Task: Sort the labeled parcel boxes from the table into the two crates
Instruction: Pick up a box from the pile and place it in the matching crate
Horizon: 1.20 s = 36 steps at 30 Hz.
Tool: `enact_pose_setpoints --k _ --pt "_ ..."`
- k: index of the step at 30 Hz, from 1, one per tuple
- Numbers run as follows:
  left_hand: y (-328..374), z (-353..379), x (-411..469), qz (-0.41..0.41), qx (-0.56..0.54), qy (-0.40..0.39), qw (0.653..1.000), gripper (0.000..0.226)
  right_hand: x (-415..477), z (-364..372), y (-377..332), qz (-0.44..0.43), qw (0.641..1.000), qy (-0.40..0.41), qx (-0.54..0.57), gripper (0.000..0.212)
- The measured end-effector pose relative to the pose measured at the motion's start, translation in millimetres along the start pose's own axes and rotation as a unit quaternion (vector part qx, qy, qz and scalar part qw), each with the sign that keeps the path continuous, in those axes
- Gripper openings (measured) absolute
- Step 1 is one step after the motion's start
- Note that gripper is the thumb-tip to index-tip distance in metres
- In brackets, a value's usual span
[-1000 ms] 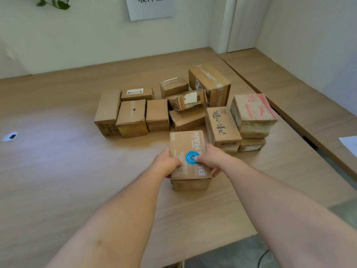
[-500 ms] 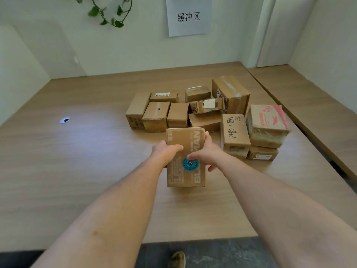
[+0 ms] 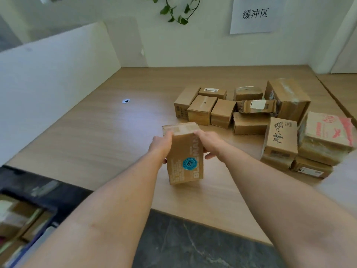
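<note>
We count one parcel box (image 3: 184, 155) in hand, upright over the near part of the table (image 3: 96, 132). The left hand (image 3: 161, 146) and right hand (image 3: 209, 144) each grip a side near its top. It is brown cardboard with white lettering and one round blue sticker. Eleven more boxes (image 3: 249, 124) sit clustered on the table to the right. One dark crate (image 3: 29, 209), blurred, shows at lower left.

I'm working in what is probably an office serving as a parcel-sorting room: cardboard parcels (image 3: 249, 124) are crowding a wood-grain desk (image 3: 96, 136) with a cable grommet (image 3: 126, 101), a white partition (image 3: 48, 84) is flanking it, and a printed paper sign (image 3: 255, 14) is hanging behind it.
</note>
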<state>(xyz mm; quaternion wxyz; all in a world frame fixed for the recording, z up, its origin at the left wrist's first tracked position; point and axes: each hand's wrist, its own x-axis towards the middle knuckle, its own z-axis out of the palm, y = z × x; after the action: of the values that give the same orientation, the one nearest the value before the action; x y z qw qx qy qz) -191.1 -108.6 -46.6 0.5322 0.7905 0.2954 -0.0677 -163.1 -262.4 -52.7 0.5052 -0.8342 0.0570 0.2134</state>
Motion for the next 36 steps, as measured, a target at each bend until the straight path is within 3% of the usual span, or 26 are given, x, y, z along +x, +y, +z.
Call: enact_pose_setpoints --k 4,8,12,16,21,23,27,32,34,36 --pt "-14 -36 -1 0.003 -0.042 0.007 0.999 0.046 -3 21 -18 -0.045 0.998 -0.044 0.003 0.017" --pt "-28 -75 -4 0.019 -0.042 0.001 0.999 0.090 -6 53 -34 -0.049 0.996 -0.075 -0.010 0.058" --pt "-58 -125 -11 0.007 -0.033 -0.017 0.999 0.102 -14 97 -55 -0.073 0.990 -0.106 -0.062 0.083" --pt "-95 -188 -21 -0.011 -0.058 -0.001 0.998 0.096 -31 157 -79 -0.106 0.979 -0.144 -0.101 0.090" --pt "-138 -267 -36 -0.003 -0.078 0.049 0.996 0.062 -62 237 -113 -0.176 0.948 -0.191 -0.185 0.097" --pt "-160 -297 -42 -0.016 -0.081 0.076 0.994 0.053 -74 271 -124 -0.193 0.939 -0.210 -0.190 0.088" --pt "-211 -354 -56 -0.046 -0.122 0.126 0.983 0.041 -98 339 -142 -0.190 0.934 -0.231 -0.195 0.048" --pt "-267 -417 -86 -0.049 -0.138 0.188 0.971 0.027 -133 420 -158 -0.230 0.917 -0.232 -0.229 0.019" --pt "-292 -442 -98 -0.046 -0.143 0.216 0.965 0.021 -146 453 -162 -0.242 0.909 -0.238 -0.243 0.016" --pt "-315 -465 -111 -0.038 -0.154 0.225 0.961 0.035 -158 486 -166 -0.255 0.897 -0.254 -0.257 0.028"
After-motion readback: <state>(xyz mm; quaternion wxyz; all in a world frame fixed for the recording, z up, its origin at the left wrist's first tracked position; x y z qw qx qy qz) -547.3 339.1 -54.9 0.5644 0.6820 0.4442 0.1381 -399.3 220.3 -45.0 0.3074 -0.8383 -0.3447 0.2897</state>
